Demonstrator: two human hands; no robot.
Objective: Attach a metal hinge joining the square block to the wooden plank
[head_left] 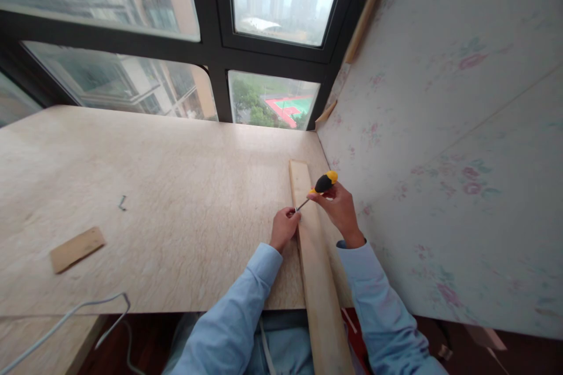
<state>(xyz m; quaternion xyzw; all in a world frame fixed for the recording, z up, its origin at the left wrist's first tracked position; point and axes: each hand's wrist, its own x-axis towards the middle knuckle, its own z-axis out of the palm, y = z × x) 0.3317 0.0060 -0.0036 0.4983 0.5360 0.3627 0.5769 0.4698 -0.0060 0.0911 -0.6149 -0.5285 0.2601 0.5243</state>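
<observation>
A long pale wooden plank (317,269) lies on the beige board tabletop (176,211) along its right side, its near end reaching past the table edge. My right hand (339,210) grips a screwdriver with a yellow and black handle (324,182), the shaft slanting down left to the plank's left edge. My left hand (285,227) is closed in a pinch at the screwdriver's tip, pressed against the plank's edge. What it pinches is too small to make out.
A small flat wood offcut (77,249) lies at the table's left front. A small dark metal piece (122,203) sits further back. A white wire (65,319) curves off the front left corner. Floral-papered wall (440,158) stands close on the right; windows (176,29) behind.
</observation>
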